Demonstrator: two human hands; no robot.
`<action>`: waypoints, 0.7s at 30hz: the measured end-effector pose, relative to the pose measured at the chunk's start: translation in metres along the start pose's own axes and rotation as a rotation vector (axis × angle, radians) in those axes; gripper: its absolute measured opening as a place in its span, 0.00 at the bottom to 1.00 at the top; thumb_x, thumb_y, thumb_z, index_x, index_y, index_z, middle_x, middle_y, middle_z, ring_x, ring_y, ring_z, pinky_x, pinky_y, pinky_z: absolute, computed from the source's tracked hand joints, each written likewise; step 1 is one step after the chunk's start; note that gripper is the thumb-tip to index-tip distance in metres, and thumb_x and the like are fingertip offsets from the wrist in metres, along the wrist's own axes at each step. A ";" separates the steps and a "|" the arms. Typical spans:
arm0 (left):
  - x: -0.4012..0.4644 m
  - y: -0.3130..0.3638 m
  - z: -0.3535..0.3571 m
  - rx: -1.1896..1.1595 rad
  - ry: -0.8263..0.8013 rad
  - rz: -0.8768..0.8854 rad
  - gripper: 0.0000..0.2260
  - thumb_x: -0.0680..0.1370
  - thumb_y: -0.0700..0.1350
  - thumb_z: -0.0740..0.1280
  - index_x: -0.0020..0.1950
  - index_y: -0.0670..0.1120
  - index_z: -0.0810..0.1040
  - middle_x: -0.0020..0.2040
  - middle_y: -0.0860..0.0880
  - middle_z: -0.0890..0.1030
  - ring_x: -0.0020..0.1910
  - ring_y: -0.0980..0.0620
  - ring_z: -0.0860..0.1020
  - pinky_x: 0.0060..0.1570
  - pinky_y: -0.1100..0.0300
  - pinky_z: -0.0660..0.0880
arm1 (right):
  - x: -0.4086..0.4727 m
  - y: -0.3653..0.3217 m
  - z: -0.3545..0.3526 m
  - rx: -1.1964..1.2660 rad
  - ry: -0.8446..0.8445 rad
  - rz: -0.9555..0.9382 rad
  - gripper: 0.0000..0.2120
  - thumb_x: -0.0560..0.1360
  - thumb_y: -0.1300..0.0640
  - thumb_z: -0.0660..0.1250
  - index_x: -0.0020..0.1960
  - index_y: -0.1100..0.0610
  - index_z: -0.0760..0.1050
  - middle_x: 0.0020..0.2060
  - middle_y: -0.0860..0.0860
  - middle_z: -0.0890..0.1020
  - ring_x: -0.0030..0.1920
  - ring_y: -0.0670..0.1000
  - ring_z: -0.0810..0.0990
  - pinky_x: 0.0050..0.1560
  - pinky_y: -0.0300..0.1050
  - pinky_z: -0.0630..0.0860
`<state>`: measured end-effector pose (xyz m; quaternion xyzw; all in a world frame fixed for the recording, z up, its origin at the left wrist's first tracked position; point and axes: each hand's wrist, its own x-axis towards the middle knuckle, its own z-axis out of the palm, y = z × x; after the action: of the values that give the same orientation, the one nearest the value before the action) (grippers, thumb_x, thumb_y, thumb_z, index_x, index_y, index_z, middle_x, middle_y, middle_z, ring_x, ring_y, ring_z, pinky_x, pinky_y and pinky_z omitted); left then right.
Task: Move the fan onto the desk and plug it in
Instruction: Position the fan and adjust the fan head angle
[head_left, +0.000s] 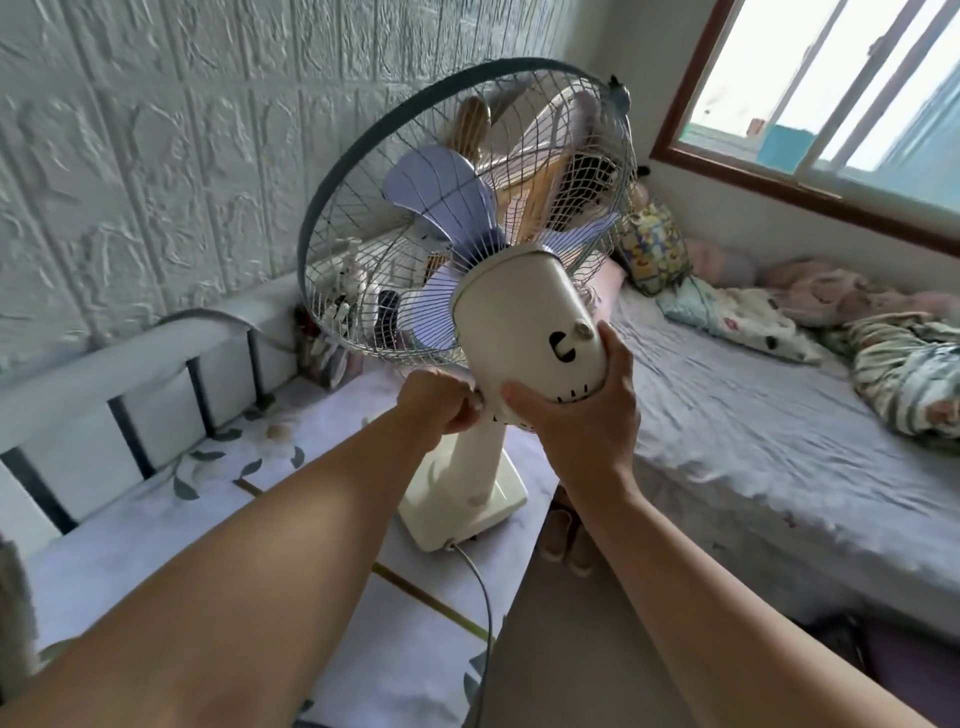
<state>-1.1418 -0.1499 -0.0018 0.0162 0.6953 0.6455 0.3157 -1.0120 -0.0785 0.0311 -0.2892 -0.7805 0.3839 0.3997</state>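
A cream table fan (519, 306) with pale purple blades and a wire cage stands on the desk (156, 545), its square base (457, 514) near the desk's right edge. The head is tilted back toward me. My right hand (576, 415) grips the back of the motor housing from below. My left hand (441, 402) is closed around a small knob at the neck joint, just left of the housing. A grey power cord (480, 587) runs from the base's front corner down across the desk; its plug is out of sight.
The desk has a floral cover and a white headboard-like rail (130, 374) on its left. Small bottles and clutter (332, 322) sit behind the fan. A bed (753, 426) with crumpled bedding lies to the right, slippers (563, 535) in the gap, a window (831, 104) above.
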 end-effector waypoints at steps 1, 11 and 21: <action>-0.001 0.001 0.001 0.000 -0.020 0.000 0.09 0.76 0.32 0.63 0.38 0.42 0.71 0.22 0.48 0.77 0.32 0.50 0.76 0.43 0.58 0.79 | 0.000 0.001 0.000 0.003 0.003 -0.002 0.47 0.52 0.44 0.76 0.69 0.45 0.63 0.51 0.40 0.71 0.51 0.45 0.71 0.48 0.38 0.66; -0.014 -0.010 -0.009 0.279 -0.010 0.309 0.05 0.71 0.38 0.72 0.41 0.39 0.77 0.39 0.41 0.79 0.39 0.45 0.77 0.48 0.50 0.79 | 0.001 0.001 0.001 0.032 0.012 0.005 0.45 0.54 0.47 0.78 0.68 0.45 0.64 0.48 0.40 0.71 0.48 0.46 0.72 0.39 0.28 0.63; -0.010 -0.007 -0.003 0.119 -0.049 0.164 0.03 0.76 0.38 0.64 0.44 0.44 0.72 0.38 0.45 0.79 0.34 0.50 0.78 0.35 0.59 0.77 | 0.003 -0.001 0.001 0.079 0.013 0.020 0.43 0.54 0.49 0.79 0.67 0.47 0.65 0.49 0.42 0.73 0.50 0.47 0.73 0.39 0.28 0.65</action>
<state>-1.1325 -0.1579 -0.0044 0.1074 0.7208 0.6261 0.2771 -1.0149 -0.0773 0.0329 -0.2836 -0.7591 0.4165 0.4120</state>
